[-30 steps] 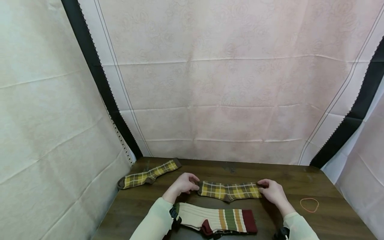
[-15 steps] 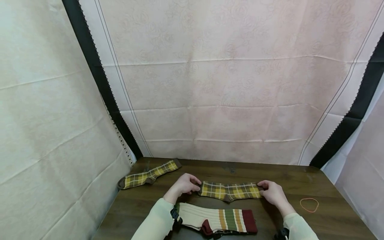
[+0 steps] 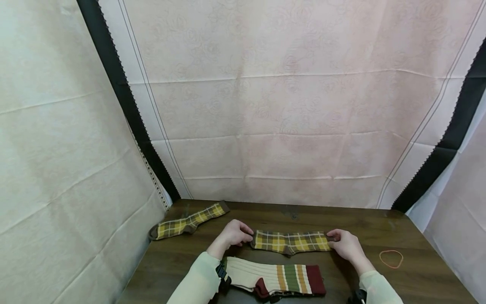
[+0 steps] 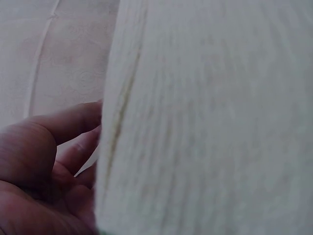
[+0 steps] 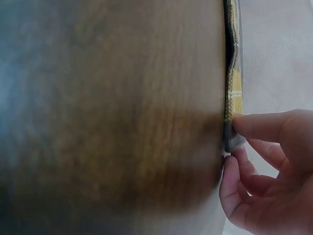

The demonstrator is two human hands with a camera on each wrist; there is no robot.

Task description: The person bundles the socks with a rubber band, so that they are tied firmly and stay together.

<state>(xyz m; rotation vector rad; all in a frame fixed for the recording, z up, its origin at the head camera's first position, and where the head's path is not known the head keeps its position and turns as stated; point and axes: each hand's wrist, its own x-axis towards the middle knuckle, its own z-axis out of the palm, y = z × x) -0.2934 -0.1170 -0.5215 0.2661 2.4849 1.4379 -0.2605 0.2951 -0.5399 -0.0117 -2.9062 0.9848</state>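
A yellow-and-brown plaid sock (image 3: 290,242) lies stretched out sideways on the table in the head view. My left hand (image 3: 232,234) pinches its dark left end, and at the other end my right hand (image 3: 344,243) holds the dark brown edge. The right wrist view shows the thumb and fingertips of my right hand (image 5: 269,171) at the sock's corner, close over the table. A cream ribbed sock (image 4: 205,117) fills much of the left wrist view and hides the fingertips of my left hand (image 4: 49,166).
Cream socks (image 3: 271,276) with striped bands and maroon ends lie stacked nearer the body. A second plaid sock (image 3: 190,220) lies at the back left of the brown table (image 3: 379,228). On the right is a thin orange rubber band (image 3: 391,259). Pale fabric walls (image 3: 284,126) surround the table.
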